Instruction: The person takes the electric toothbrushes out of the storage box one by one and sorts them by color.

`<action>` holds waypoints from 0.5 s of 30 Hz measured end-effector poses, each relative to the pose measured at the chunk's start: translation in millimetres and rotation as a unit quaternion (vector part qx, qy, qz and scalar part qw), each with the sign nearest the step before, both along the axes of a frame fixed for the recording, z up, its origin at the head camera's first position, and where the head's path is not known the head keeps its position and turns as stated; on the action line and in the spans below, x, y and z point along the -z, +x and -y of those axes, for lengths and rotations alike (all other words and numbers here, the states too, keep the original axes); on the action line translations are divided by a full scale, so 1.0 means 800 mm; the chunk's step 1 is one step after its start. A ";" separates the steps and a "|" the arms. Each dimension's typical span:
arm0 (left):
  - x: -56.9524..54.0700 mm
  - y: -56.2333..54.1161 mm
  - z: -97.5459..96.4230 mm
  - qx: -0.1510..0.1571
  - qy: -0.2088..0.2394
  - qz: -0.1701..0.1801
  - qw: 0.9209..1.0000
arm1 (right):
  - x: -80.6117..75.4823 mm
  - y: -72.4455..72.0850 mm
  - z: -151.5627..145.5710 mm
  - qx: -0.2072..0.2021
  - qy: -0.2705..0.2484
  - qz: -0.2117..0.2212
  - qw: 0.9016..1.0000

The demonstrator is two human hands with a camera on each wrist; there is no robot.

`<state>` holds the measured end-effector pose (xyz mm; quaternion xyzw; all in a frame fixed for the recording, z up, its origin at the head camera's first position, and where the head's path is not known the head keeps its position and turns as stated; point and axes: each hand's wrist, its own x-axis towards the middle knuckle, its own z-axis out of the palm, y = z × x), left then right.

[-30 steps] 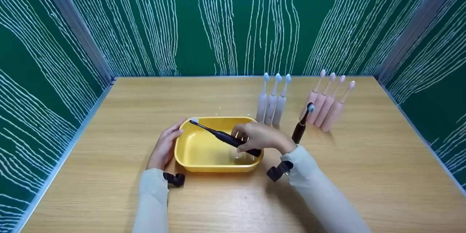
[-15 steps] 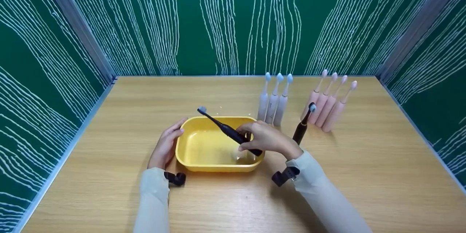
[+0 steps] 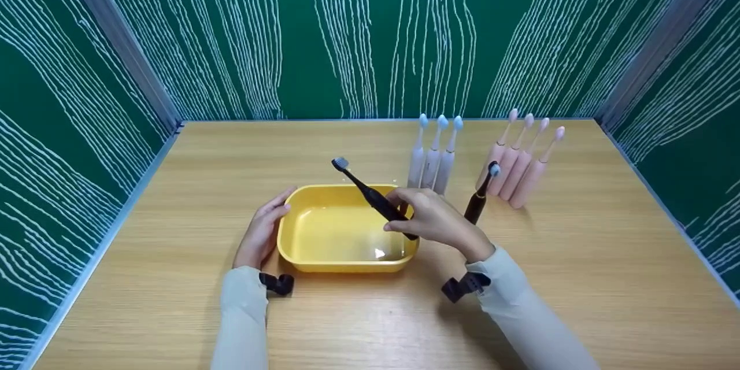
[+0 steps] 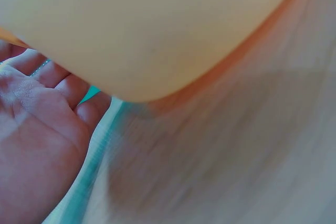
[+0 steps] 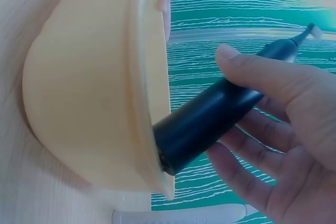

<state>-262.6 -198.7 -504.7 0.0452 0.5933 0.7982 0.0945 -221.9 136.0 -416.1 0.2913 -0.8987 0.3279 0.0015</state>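
Observation:
Above the right side of a yellow plastic basin (image 3: 347, 267), my right hand (image 3: 442, 219) pinches a black electric toothbrush (image 3: 377, 201) by its handle. The brush head points up and to the left, beyond the basin's far rim. In the right wrist view the lower end of the toothbrush (image 5: 205, 121) overlaps the basin's rim; I cannot tell whether they touch. My left hand (image 3: 260, 234) holds the basin's left end, thumb at the rim and fingers along the outside. The left wrist view shows its palm (image 4: 42, 140) beside the basin wall (image 4: 136, 35), with the fingertips hidden.
Another black electric toothbrush (image 3: 476, 205) stands upright right of my right hand, partly hidden by it. Behind stand three white toothbrushes (image 3: 430, 167) with blue heads and a row of several pink ones (image 3: 517, 170). Green patterned walls (image 3: 370, 34) enclose the wooden table (image 3: 191, 196).
The black toothbrush has swung more upright, its head rising and moving right from the basin's far left rim. My right hand has shifted slightly right. The left hand and basin stay put.

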 end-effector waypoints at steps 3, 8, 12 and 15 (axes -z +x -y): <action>0.000 0.000 0.001 0.000 -0.004 0.000 1.000 | 0.001 0.002 -0.002 0.004 -0.018 0.007 1.000; 0.000 0.000 0.002 -0.003 -0.011 0.003 1.000 | 0.002 0.006 -0.005 0.028 -0.037 0.010 0.999; 0.000 0.000 0.002 -0.002 -0.013 0.005 1.000 | 0.002 0.008 -0.010 0.045 -0.056 -0.016 0.997; -0.001 -0.001 0.002 0.002 -0.015 0.005 1.000 | 0.002 0.011 -0.015 0.051 -0.072 -0.047 0.995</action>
